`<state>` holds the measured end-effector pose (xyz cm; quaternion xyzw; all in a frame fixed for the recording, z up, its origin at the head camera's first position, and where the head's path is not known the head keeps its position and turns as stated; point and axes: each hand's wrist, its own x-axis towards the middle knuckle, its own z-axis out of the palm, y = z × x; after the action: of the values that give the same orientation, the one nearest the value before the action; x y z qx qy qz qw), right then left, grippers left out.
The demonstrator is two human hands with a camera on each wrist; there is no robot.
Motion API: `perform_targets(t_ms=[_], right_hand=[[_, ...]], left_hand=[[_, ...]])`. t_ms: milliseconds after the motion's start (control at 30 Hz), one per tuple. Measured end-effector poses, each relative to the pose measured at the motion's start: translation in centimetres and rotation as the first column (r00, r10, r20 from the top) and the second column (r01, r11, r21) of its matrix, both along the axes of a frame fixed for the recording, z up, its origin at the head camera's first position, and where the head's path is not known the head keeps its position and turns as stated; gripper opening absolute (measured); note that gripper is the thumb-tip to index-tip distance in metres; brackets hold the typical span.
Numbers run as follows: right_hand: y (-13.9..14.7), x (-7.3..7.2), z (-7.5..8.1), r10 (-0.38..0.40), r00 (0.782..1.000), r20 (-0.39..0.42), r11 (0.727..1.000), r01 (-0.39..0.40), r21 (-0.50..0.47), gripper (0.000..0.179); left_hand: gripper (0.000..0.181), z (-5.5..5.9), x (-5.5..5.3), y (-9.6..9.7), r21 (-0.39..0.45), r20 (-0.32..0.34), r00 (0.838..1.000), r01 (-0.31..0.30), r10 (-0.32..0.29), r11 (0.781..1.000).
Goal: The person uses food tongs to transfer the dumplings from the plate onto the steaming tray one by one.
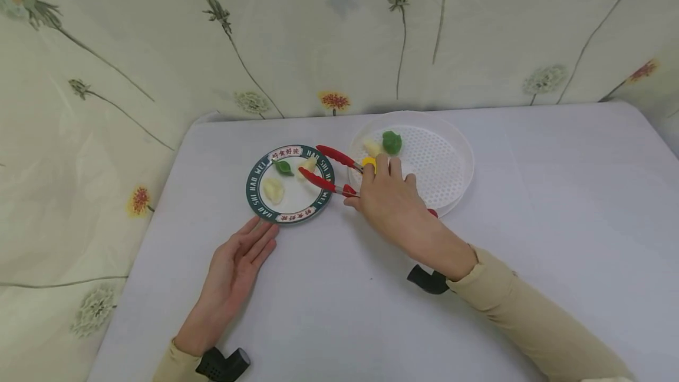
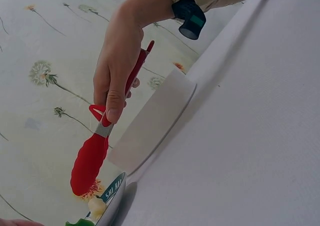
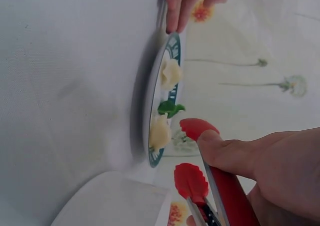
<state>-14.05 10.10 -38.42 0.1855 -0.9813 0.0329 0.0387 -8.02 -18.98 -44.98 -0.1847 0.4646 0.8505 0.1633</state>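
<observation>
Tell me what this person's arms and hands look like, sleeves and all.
The left hand and right hand wear no gloves. The left sleeve and right sleeve are tan, reaching nearly to the wrists. There, the left device and right device are black, each with a stubby, tube-like end.

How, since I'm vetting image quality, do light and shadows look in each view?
Head: soft, fairly even light, a faint shadow below the right hand; left wrist: dimmer, tilted, a thin shadow along the base of the white tray; right wrist: a broad soft shadow beside the plate.
</observation>
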Motion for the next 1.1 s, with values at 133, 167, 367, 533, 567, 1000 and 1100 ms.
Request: perform_targets(t_ms=[133,167,367,533,567,1000,1100], right_hand=[[-0.7,-0.4,-0.3,-0.005,0.999,0.041,1.0,0.005,0.0,0.068],[-0.8,-0.5,-0.3,-0.007,0.999,0.052,1.0,0.006,0.001,0.068],[-1.7,-0.7,-0.5,0.0,0.999,0.048,1.0,0.0,0.002,0.067],[-2.3,-0.7,-0.7,-0.01,0.999,0.035,1.0,0.01,0.019,0.069],[-2.4,-0.7,-0.8,-0.016,0.999,0.033,1.0,0.015,0.024,0.07],[-3.7,-0.8,-1.9,-0.059,0.995,-0.074,0.996,0.064,0.066,0.071],[-3.7,-0.7,-2.0,-0.054,0.994,-0.094,0.995,0.061,0.073,0.069]], left_hand=[[0.056,0.0,0.1,0.0,0.012,0.003,1.0,0.001,-0.001,1.0],[0.056,0.0,0.2,0.0,0.013,0.004,1.0,0.001,-0.001,1.0],[0.056,0.0,0.2,0.0,0.022,0.009,1.0,-0.006,0.006,1.0],[0.056,0.0,0.2,0.0,0.017,0.002,1.0,0.001,-0.001,1.0],[0.056,0.0,0.2,0.0,0.015,0.001,1.0,0.003,-0.003,1.0],[0.056,0.3,0.2,0.0,0.007,0.001,1.0,0.003,-0.003,1.0],[0.056,0.3,0.2,0.0,0.008,0.002,1.0,0.006,-0.006,1.0]])
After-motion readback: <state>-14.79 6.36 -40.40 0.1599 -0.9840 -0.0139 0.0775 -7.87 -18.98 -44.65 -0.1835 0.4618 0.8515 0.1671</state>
